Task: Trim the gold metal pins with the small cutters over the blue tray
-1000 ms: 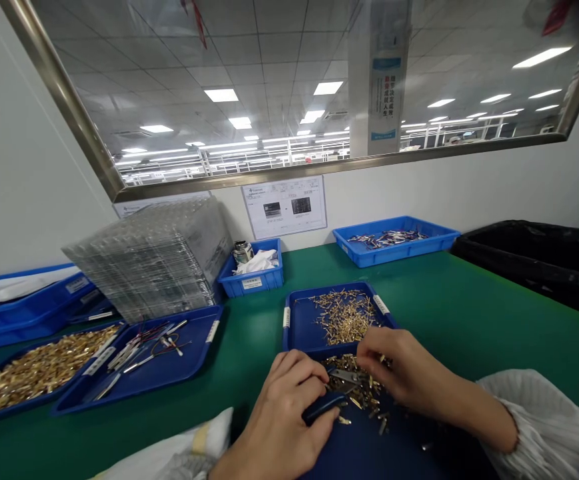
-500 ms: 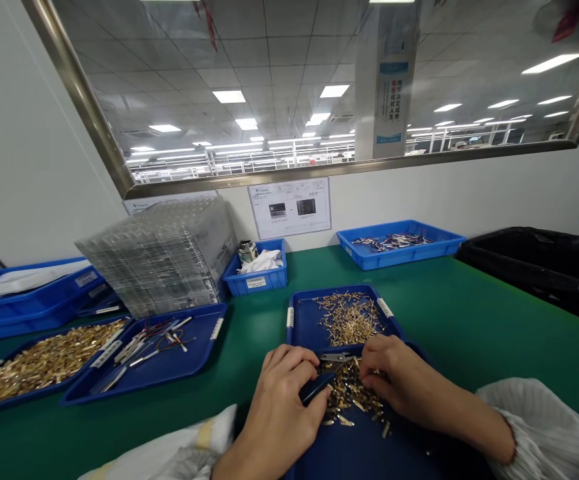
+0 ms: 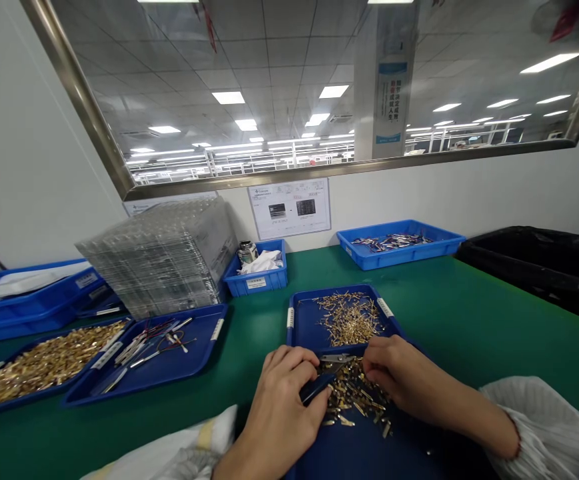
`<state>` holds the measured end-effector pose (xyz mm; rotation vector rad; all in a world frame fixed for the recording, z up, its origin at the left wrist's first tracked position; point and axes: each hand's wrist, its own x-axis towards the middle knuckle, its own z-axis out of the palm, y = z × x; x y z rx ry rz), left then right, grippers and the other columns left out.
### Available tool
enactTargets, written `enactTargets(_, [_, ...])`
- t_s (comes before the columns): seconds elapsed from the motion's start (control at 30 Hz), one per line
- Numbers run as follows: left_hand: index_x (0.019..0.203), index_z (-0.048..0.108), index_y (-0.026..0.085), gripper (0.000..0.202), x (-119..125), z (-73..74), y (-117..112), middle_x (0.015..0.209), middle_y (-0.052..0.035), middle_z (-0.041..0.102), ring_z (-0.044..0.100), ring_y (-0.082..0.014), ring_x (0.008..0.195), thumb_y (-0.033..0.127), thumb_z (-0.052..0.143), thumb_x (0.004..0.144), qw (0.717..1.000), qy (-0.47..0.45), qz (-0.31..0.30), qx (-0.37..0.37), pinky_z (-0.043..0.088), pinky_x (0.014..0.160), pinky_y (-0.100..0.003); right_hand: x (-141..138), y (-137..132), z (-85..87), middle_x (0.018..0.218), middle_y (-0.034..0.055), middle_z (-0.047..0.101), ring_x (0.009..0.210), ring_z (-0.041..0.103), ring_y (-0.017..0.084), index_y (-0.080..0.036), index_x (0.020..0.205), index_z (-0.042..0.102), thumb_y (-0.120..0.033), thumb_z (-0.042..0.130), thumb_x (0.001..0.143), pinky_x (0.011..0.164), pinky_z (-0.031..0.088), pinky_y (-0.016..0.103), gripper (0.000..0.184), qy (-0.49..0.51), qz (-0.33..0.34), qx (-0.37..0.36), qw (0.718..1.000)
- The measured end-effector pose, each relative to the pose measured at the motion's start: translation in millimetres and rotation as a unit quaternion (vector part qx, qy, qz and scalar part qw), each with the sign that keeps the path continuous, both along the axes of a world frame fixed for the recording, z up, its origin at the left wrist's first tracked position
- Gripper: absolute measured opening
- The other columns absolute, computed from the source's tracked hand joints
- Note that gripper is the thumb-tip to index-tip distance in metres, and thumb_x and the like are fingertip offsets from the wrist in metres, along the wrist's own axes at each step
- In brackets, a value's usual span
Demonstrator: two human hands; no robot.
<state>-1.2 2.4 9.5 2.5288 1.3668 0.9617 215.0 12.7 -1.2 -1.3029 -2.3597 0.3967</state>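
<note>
My left hand [image 3: 286,400] is wrapped round a pair of pliers [image 3: 318,385] with dark handles, its metal jaws pointing right. Below the jaws, small gold-coloured metal pieces [image 3: 356,399] lie heaped in a dark blue tray [image 3: 354,447]. Just right of the jaw tips, my right hand [image 3: 394,370] has its thumb and fingers pinched together over that heap. Whatever is between those fingertips is hidden. Directly behind, another blue tray [image 3: 305,321] holds a pile of thin gold-coloured pins [image 3: 353,321].
Left stand a tray [image 3: 179,363] of wired parts, a tray of gold pieces [image 3: 44,363] and a tall stack of clear plastic trays [image 3: 169,260]. Behind are a small blue bin [image 3: 256,285] with white cloth and a blue tray [image 3: 404,256]. A black-lined bin [image 3: 534,267] is at right.
My right hand has shifted very slightly right, and its fingers have drawn closer together. My left hand and the pliers stay in place.
</note>
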Motion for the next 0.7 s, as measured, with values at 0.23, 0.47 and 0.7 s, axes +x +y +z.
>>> enactTargets(0.23, [0.062, 0.054, 0.017, 0.012, 0.0, 0.6, -1.7, 0.084, -0.0030, 0.061, 0.054, -0.0209, 0.080, 0.011, 0.061, 0.068, 1.000, 0.000, -0.028, -0.007, 0.044, 0.073, -0.040, -2.8, 1.5, 5.1, 0.071, 0.0003, 0.054, 0.064, 0.048, 0.014, -0.017, 0.073, 0.048, -0.006, 0.041, 0.083, 0.058, 0.034, 0.024, 0.017, 0.062, -0.013, 0.032, 0.998])
enactTargets(0.47, [0.067, 0.059, 0.018, 0.010, 2.6, 5.5, -4.6, 0.084, -0.0021, 0.062, 0.054, -0.0209, 0.084, 0.010, 0.065, 0.067, 0.996, 0.009, -0.087, -0.017, 0.043, 0.078, -0.040, -4.3, -3.8, 9.5, 0.077, 0.0021, 0.054, 0.066, 0.050, 0.014, -0.017, 0.078, 0.051, -0.003, 0.038, 0.084, 0.060, 0.037, 0.024, 0.020, 0.054, 0.046, 0.017, 0.997])
enactTargets(0.7, [0.070, 0.060, 0.017, 0.006, 0.5, 5.1, -6.9, 0.086, -0.0035, 0.061, 0.052, -0.0219, 0.088, 0.012, 0.063, 0.070, 0.994, 0.025, -0.105, -0.017, 0.042, 0.082, -0.040, -5.4, -3.5, 10.9, 0.077, 0.0020, 0.053, 0.066, 0.051, 0.013, -0.017, 0.076, 0.051, -0.001, 0.037, 0.084, 0.060, 0.037, 0.023, 0.023, 0.006, 0.062, 0.024, 0.998])
